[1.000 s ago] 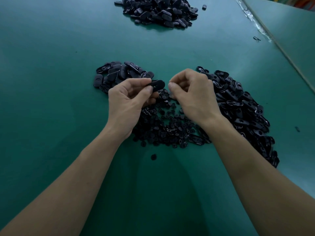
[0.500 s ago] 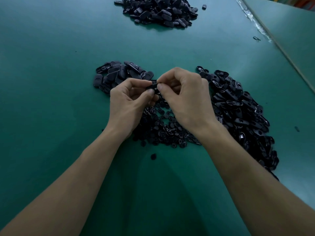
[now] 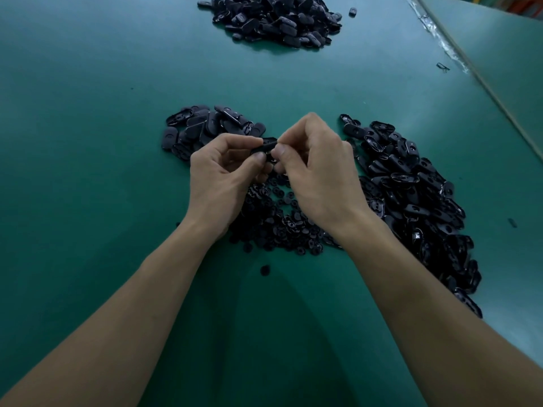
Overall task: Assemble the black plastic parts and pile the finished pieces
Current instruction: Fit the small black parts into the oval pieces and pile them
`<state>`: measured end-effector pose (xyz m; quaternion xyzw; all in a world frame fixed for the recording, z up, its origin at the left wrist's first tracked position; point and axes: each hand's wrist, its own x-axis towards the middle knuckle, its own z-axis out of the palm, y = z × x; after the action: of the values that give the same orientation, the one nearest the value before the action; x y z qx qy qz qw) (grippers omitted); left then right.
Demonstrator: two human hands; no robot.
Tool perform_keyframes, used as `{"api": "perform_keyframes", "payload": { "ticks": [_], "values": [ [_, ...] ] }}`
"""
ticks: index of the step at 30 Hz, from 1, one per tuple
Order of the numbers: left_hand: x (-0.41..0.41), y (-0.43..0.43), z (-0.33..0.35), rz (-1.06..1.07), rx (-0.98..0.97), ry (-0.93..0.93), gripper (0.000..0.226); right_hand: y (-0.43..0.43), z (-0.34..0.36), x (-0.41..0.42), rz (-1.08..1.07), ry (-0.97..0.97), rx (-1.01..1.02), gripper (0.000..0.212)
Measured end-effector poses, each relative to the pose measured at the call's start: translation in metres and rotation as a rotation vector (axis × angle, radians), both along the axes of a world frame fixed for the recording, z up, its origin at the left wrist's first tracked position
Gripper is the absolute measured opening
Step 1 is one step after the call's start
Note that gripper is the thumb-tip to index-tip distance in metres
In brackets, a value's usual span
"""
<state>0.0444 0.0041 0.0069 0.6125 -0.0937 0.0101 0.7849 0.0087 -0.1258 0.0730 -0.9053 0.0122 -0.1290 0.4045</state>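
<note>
I see one black oval part (image 3: pixel 265 146) held just above the surface, in the middle of the view, between the two hands. The left hand (image 3: pixel 220 177) pinches its left end with thumb and forefinger, and the other fingers are curled below. The right hand (image 3: pixel 321 177) pinches the right end in the same way, with its fingers bent in toward the palm. The two thumb tips are almost touching. Whether the right hand also presses a second small piece into the part, I cannot tell, because the fingers hide that place.

Directly under the hands lies a heap of small round pieces (image 3: pixel 282 227). One loose round piece (image 3: pixel 265 270) lies alone on the near side of it. Just far-left of the hands there is a small pile of oval shells (image 3: pixel 205 127). On the right, a long pile of glossy shells (image 3: pixel 411 195) runs from far to near. Well apart, at the far edge of the view, is a bigger pile of black oval pieces (image 3: pixel 276 19), with a single piece (image 3: pixel 352 11) just right of it. All of this lies on a green surface (image 3: pixel 88 142).
</note>
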Motion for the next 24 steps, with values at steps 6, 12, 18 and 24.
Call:
{"api": "perform_keyframes", "payload": {
  "ticks": [6, 12, 18, 24],
  "values": [
    [0.0004, -0.0009, -0.0002, 0.008, -0.003, 0.012, 0.013, -0.0002, 0.0032, -0.0001, 0.015, 0.006, -0.021, 0.006],
    [0.0006, 0.0006, -0.0011, 0.013, 0.011, 0.013, 0.015, 0.0009, 0.0034, -0.0024, 0.038, -0.025, -0.014, 0.005],
    [0.0001, 0.0010, 0.0002, 0.010, 0.009, 0.017, 0.014, 0.0030, 0.0007, -0.0009, -0.002, -0.017, 0.049, 0.007],
    [-0.0001, 0.0010, 0.0004, -0.012, 0.034, 0.002, 0.015, 0.0023, -0.0015, -0.0003, -0.035, -0.015, -0.019, 0.012]
  ]
}}
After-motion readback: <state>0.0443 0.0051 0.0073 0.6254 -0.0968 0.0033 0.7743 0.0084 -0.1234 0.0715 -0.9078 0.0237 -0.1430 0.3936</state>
